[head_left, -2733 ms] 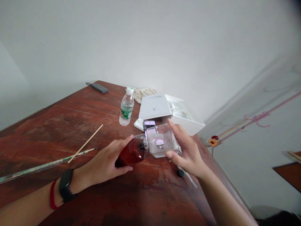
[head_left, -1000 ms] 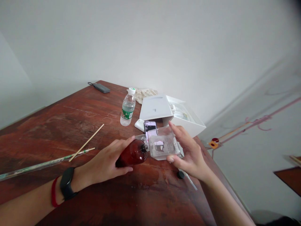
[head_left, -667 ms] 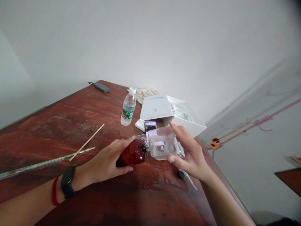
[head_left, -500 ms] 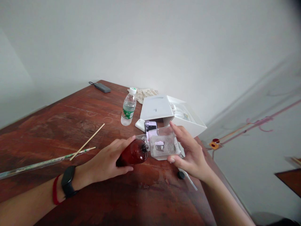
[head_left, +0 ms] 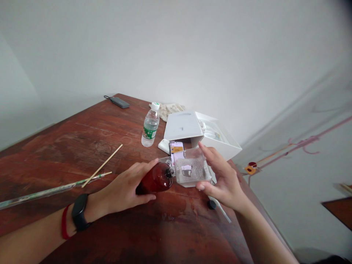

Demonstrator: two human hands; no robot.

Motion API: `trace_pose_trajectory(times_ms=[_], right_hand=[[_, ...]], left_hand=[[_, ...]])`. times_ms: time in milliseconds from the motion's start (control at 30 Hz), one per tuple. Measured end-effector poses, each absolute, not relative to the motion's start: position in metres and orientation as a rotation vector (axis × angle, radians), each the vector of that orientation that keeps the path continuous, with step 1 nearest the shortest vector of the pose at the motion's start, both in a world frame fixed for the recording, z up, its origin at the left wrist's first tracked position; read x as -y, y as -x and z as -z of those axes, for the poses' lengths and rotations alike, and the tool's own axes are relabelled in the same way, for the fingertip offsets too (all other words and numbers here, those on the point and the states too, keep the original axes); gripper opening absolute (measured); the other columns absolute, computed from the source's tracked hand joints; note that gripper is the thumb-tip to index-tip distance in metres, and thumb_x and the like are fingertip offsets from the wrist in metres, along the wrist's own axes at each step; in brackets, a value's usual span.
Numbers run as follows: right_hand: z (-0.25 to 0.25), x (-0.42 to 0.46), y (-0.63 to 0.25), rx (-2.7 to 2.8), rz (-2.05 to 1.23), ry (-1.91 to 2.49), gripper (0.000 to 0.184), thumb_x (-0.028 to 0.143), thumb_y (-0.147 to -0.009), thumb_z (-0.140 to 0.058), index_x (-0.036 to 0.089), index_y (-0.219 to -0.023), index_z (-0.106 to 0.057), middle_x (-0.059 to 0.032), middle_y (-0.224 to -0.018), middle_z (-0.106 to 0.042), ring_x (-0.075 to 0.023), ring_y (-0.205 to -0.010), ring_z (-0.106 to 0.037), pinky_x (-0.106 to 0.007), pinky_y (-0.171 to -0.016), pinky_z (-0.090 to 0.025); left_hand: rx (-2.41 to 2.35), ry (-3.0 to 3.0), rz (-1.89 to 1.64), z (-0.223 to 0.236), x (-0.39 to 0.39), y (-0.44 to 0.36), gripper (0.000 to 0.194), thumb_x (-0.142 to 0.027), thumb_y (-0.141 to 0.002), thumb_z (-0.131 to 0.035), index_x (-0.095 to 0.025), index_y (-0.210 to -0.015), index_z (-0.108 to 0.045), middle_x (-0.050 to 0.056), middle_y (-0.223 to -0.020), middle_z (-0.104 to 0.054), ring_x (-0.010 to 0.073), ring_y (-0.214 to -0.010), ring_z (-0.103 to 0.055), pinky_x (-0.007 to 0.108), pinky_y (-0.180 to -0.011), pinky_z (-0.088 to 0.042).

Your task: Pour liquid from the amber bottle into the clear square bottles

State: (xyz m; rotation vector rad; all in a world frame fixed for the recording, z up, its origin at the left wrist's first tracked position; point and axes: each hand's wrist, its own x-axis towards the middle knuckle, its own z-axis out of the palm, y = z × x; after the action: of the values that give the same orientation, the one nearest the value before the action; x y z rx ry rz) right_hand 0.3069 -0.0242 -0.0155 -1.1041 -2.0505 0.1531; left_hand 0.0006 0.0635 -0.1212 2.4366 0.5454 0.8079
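My left hand [head_left: 129,185] is wrapped round a dark amber bottle [head_left: 158,179], tilted so that its open neck points right. The bottle's mouth meets the near left edge of a clear square plastic container [head_left: 189,170]. Fingers and thumb of my right hand [head_left: 220,176] grip that container by its right side. Bubbly clear liquid shows inside it. A phone [head_left: 176,147] with a lit screen lies just behind the container. Below my right hand are a black cap [head_left: 211,204] and a white strip [head_left: 223,212], partly hidden by the hand.
A water bottle [head_left: 150,126] stands behind my hands, near a white box [head_left: 183,124] and a pale cloth [head_left: 167,110]. Wooden chopsticks [head_left: 102,165], one in a wrapper, lie left on the wooden table [head_left: 55,146]. A grey device [head_left: 119,102] sits at the far edge.
Both hands, the amber bottle and the container hold nearly the same place. The phone's screen now shows an orange-yellow picture where it was dark, and bubbles cover more of the container.
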Motion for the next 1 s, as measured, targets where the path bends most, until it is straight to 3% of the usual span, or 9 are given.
trace_pose_trajectory(times_ms=[533, 700, 1000], right_hand=[[0.012, 0.030, -0.302, 2.070, -0.132, 1.105, 0.085, 0.066, -0.098, -0.075, 0.044, -0.172, -0.039, -0.0073, -0.133, -0.065, -0.0281, -0.115, -0.068, -0.043, -0.100, -0.059], [0.010, 0.033, -0.300, 2.071, -0.125, 1.094, 0.086, 0.066, -0.097, -0.076, 0.043, -0.172, -0.040, -0.0078, -0.132, -0.066, -0.0286, -0.114, -0.069, -0.043, -0.098, -0.060], [0.013, 0.033, -0.300, 2.065, -0.116, 1.095, 0.088, 0.067, -0.095, -0.078, 0.042, -0.171, -0.041, -0.0090, -0.137, -0.067, -0.0313, -0.117, -0.069, -0.045, -0.098, -0.061]], left_hand=[[-0.562, -2.449, -0.845, 0.126, -0.065, -0.002, 0.111, -0.037, -0.093, -0.088, -0.042, -0.174, -0.012, 0.011, -0.151, -0.063, 0.0354, -0.130, -0.067, 0.050, -0.112, -0.055], [-0.601, -2.449, -0.835, 0.123, -0.062, 0.000, 0.111, -0.042, -0.092, -0.089, -0.039, -0.174, -0.014, 0.012, -0.156, -0.062, 0.0382, -0.135, -0.067, 0.051, -0.114, -0.054], [-0.626, -2.350, -0.805, 0.116, -0.059, -0.002, 0.102, -0.042, -0.085, -0.093, -0.035, -0.169, -0.034, 0.012, -0.153, -0.066, 0.0398, -0.133, -0.068, 0.053, -0.110, -0.057]])
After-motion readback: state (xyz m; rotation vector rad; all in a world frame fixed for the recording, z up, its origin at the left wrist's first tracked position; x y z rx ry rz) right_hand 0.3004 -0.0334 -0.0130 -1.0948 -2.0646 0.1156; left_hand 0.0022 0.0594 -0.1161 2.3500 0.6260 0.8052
